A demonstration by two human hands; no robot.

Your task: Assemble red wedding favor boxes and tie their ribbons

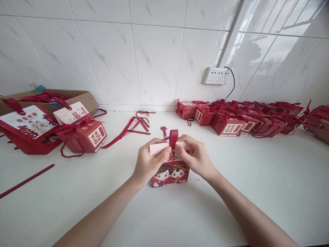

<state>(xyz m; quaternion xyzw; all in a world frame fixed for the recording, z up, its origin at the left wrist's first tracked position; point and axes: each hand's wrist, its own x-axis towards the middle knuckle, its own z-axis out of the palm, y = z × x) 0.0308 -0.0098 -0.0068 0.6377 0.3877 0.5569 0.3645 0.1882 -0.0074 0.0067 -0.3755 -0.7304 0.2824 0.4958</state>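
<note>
Head view: both hands, left hand (150,161) and right hand (195,157), each a narrow grip pinching one red ribbon (173,137), hide the top of one red box (171,175) mid-worktop (77,192). The row of boxes (227,125) on the right overlaps too much to count. One co-worker's hand (322,132) is cut off.

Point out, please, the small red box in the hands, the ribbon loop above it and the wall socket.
small red box (170,175): head view, printed front face.
ribbon loop (173,136): head view, top of the loop.
wall socket (216,75): head view, middle of faceplate.
</note>
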